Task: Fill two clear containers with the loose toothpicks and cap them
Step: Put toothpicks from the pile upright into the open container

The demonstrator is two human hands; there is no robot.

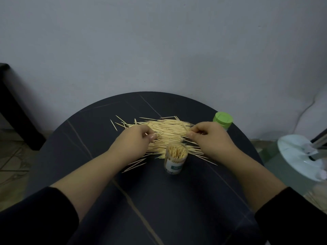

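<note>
A heap of loose toothpicks (168,131) sprawls across the middle of a dark, round table (99,174). Most lie side to side, with strays fanning out at the left and near edges. At the heap's near edge stands an open clear container (175,160), upright and uncapped, packed with toothpicks standing on end. A label wraps its lower wall. A person's left hand (137,138) rests on the left part of the heap, fingers curled, thumb and forefinger pinching what appears to be a single toothpick; the grip is partly hidden. The right hand (211,138) sits on the heap's right side, its fingers bunched against the thumb and pinching toothpicks by their ends. Just behind that hand, near the table's far right edge, stands a green-capped container (223,121). Dark sleeves (35,218) cover the arms near the camera. A white stand base (297,156) sits on the floor at right, and a grey wall (159,41) rises behind.
</note>
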